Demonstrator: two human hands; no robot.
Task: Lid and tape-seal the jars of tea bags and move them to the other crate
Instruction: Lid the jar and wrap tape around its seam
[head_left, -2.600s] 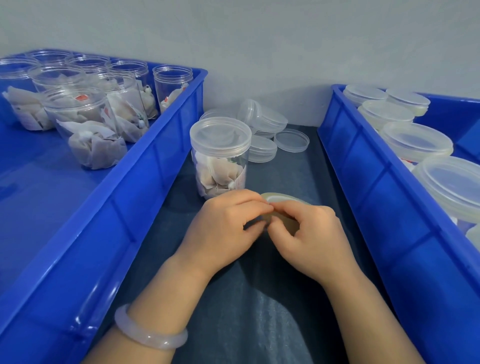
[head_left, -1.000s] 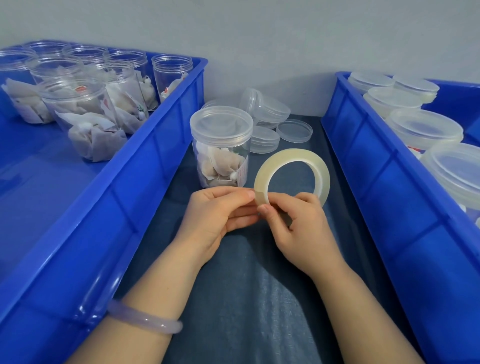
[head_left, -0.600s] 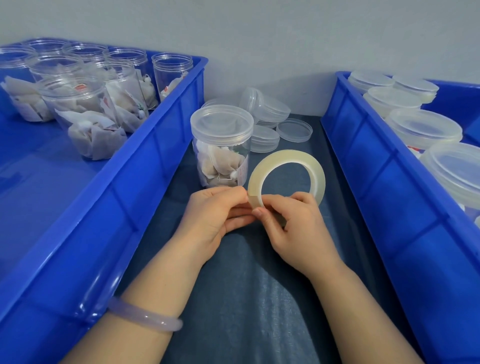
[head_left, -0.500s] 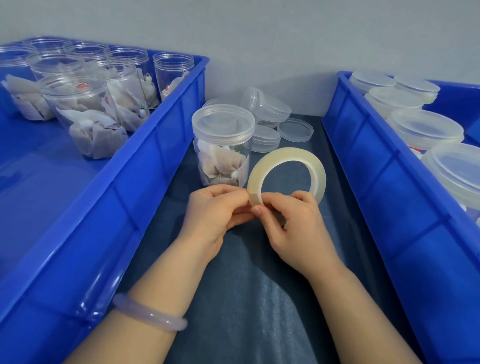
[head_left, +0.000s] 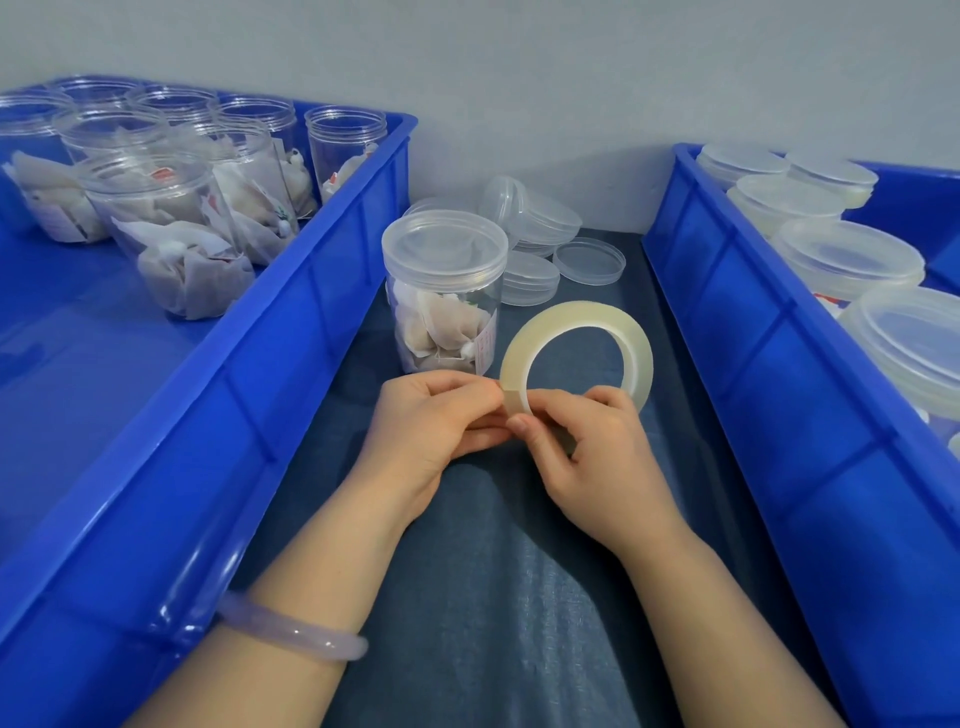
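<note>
Near, at 12 o'clock, right hand (head_left: 597, 452) grips tape roll (head_left: 576, 313); left hand (head_left: 436, 421) pinches its edge. Just beyond at 11, lidded jar (head_left: 444, 312), apparently untaped. At 10, left crate (head_left: 291, 332) holds open jars (head_left: 156, 208); at 2, right crate (head_left: 727, 322) holds finished jars (head_left: 847, 254).

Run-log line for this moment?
left hand: pinches tape roll | right hand: grips tape roll | lidded jar: upright behind hands

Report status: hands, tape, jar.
Right hand holds tape roll upright; left hand pinches its edge. Jar lidded, just behind left hand, no tape seen. Nothing between roll and jar.
</note>
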